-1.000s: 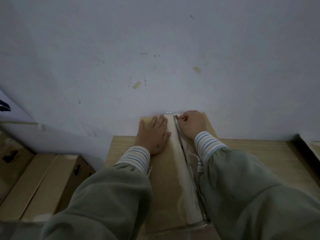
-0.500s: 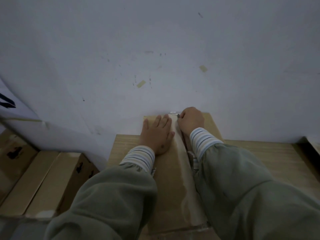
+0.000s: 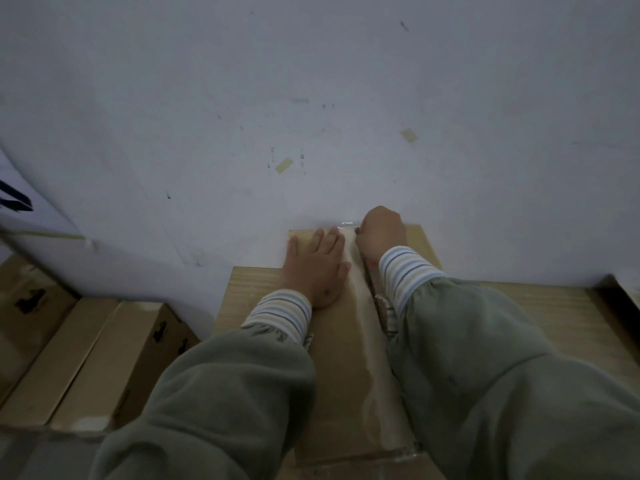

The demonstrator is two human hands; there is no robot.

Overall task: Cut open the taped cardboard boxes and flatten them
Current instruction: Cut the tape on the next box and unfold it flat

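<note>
From the head camera, a long cardboard box (image 3: 332,368) is lying on a wooden table (image 3: 540,317), with its far end touching the white wall (image 3: 311,98). The left hand (image 3: 317,268) is lying flat on the box top, fingers straight and pressing down, just beside the shiny tape strip (image 3: 363,323) running along the middle. The right hand (image 3: 381,233) is curling into a fist at the far end of the tape, gripping a small cutter (image 3: 356,231) whose dark tip is peeking out. More boxes (image 3: 104,362) are sitting low on the left.
</note>
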